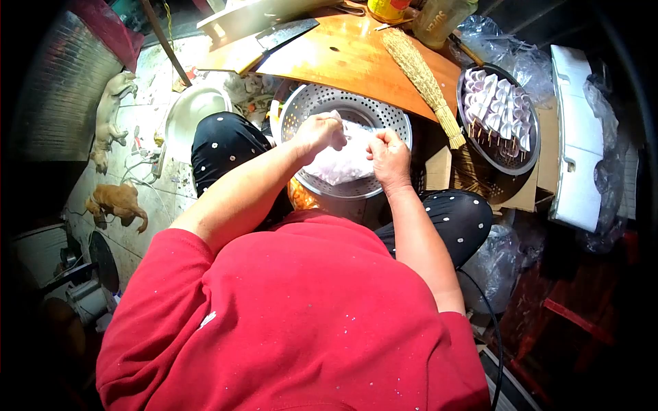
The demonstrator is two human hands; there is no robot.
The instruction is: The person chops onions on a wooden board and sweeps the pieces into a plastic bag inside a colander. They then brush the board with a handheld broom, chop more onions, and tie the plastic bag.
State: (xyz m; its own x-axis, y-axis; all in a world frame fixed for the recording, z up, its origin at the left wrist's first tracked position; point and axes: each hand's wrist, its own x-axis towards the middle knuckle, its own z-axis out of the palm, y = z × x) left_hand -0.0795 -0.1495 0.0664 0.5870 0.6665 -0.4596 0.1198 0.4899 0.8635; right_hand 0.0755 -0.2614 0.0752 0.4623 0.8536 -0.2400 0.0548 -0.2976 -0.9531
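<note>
A plastic bag (340, 161) with pale pinkish-white contents hangs between my hands, over a perforated metal basin (298, 109). My left hand (321, 133) has its fingers closed at the bag's upper left edge. On the other side, my right hand (389, 157) pinches the bag's upper right edge. Beneath the bag, part of the basin's floor is hidden. Right of the board, a dark colander (533, 147) holds several skewers (495, 109) threaded with pale folded pieces.
Beyond the basin lies a wooden board (356, 51) with a cleaver (288, 33) and a straw brush (418, 72). A pale tub (179, 120) stands left. Two animals, one pale (108, 120) and one orange (118, 202), lie on the floor. White foam (579, 137) stands far right.
</note>
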